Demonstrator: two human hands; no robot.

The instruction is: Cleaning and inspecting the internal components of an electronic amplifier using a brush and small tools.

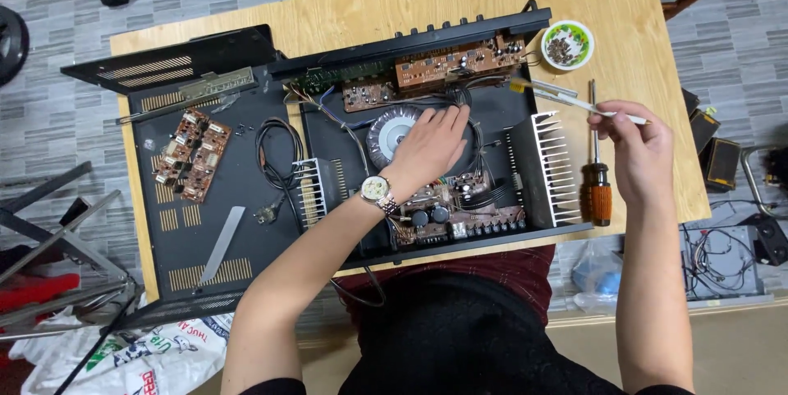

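Left hand point(428, 147) flat, fingers spread, pressing on toroidal transformer point(392, 134) at centre of opened amplifier chassis point(492, 223). Right hand point(639, 149) at 3 o'clock, pinching thin white-handled tool point(574, 101). Wooden-handled screwdriver point(599, 173) just beside. Screw bowl point(567, 44) at 1 o'clock.

A light wooden table point(607, 1) carries an opened black amplifier chassis point(492, 128), its removed cover point(205, 223), a small bowl point(567, 44) and a screwdriver point(598, 178).
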